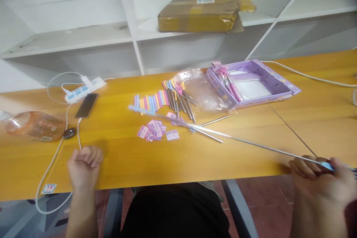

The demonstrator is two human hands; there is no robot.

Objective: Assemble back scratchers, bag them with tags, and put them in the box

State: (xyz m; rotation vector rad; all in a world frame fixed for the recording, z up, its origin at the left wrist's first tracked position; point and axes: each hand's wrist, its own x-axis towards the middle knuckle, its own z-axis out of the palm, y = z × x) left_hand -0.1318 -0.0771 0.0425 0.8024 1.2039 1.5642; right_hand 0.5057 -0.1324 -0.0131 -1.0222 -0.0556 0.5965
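My right hand (320, 176) is closed around the blue head end of a long telescopic back scratcher (259, 144). Its thin metal rod is drawn out and slants leftward over the table, ending in a blurred light blue handle. Curled into a loose fist, my left hand (86, 160) rests near the table's front edge with nothing visible in it. Under and behind the rod lie several short metal scratchers with coloured claw heads (180, 98), a row of pastel handle sleeves (152, 102) and a pile of small printed cards (153, 130).
A purple display box (267, 96) with packaged pink scratchers and clear plastic bags (205, 93) stand at the back. On the left are a bottle (39, 126), a phone (87, 105), a power strip (85, 90) and cables. A taped carton (199, 15) sits on the shelf.
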